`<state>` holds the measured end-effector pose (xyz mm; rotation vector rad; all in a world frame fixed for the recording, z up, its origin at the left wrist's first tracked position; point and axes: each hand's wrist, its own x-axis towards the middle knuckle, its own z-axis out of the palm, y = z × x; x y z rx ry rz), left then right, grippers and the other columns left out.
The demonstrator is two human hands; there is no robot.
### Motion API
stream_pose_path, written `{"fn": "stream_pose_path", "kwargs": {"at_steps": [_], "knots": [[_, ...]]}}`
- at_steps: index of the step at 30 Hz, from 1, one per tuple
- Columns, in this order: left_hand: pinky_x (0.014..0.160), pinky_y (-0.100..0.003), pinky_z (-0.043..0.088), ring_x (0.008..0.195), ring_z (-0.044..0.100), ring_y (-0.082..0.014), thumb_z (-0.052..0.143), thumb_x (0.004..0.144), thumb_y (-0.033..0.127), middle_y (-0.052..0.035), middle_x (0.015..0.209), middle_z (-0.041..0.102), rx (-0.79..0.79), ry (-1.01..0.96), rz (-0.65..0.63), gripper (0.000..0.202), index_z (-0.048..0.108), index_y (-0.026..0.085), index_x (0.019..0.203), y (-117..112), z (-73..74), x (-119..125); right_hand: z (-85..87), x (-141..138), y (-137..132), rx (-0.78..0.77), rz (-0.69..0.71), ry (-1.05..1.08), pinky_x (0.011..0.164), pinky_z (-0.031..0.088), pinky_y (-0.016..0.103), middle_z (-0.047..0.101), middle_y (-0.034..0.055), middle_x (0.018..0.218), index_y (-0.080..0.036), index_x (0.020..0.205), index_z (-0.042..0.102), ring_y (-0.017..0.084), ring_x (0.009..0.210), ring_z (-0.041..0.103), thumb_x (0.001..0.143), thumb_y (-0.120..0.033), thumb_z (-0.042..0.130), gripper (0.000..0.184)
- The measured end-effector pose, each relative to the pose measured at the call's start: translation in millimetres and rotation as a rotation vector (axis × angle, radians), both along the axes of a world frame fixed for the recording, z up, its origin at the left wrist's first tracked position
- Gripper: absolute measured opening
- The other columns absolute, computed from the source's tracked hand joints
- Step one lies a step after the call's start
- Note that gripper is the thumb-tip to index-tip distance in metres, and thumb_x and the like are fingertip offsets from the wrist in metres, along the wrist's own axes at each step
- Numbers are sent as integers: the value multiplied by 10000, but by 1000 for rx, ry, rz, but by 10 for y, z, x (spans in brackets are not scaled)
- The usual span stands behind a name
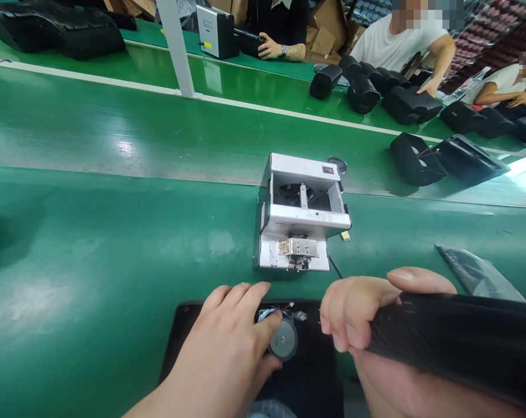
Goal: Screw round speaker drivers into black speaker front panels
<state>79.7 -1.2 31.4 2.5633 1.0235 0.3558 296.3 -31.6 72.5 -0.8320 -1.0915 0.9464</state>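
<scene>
Green bench [115, 249], black panel [313, 366], cardboard [328, 23] beyond

Left hand [232, 339], back uppermost: three fingers extended forward, forefinger and thumb angled rightward. Right hand [361, 310]: fingers curled in a grip, thumb lying across above.

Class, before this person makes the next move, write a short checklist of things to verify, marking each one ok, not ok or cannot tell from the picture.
1. Left hand at the round grey part: ok, thumb and a finger are at its edge.
2. Round grey part over the black panel: ok.
3. Black object gripped by the right hand: ok, fingers curl round it.
4. Wires well away from the left hand: not ok, they lie right by its fingers.
5. Silver machine switched on: cannot tell, the switch is too small to read.
</scene>
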Motion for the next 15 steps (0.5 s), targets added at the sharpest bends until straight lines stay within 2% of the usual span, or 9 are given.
{"fn": "stream_pose_path", "kwargs": {"at_steps": [6,10,12,14,15], "knots": [[1004,-606,584,1211,740,-401,996,760,463,-151,1428,739,4,-6,7,504,819,305,1204,-6,3,-11,8,32,-16,-16,59,-12,569,583,388,693,-3,684,-411,1347,708,209,570,660,1028,-589,573,389],[1007,-605,586,1216,738,-400,988,769,473,-152,1431,735,-3,4,4,502,818,305,1210,-11,1,-20,29,-23,12,31,14,-42,528,570,396,687,9,687,-339,1354,707,222,542,631,1021,-686,604,491],[1012,-608,584,1220,735,-400,984,772,482,-147,1440,731,-10,10,2,502,817,309,1212,-13,-3,-18,38,-38,3,33,-10,-60,526,564,390,679,-6,684,-355,1370,692,214,530,620,1022,-703,586,503],[1016,-611,580,1221,732,-401,982,777,474,-139,1452,725,-21,25,0,499,814,315,1218,-11,-4,-15,30,-27,-39,-1,26,-122,564,578,387,676,-18,677,-393,1275,730,211,555,646,1097,-586,499,350],[1016,-612,578,1223,729,-401,977,784,470,-138,1457,722,-25,33,-1,496,810,317,1225,-9,-3,-13,14,-14,-74,-12,56,-167,584,584,382,672,-22,658,-397,1177,760,205,560,655,1116,-518,457,332]]}}
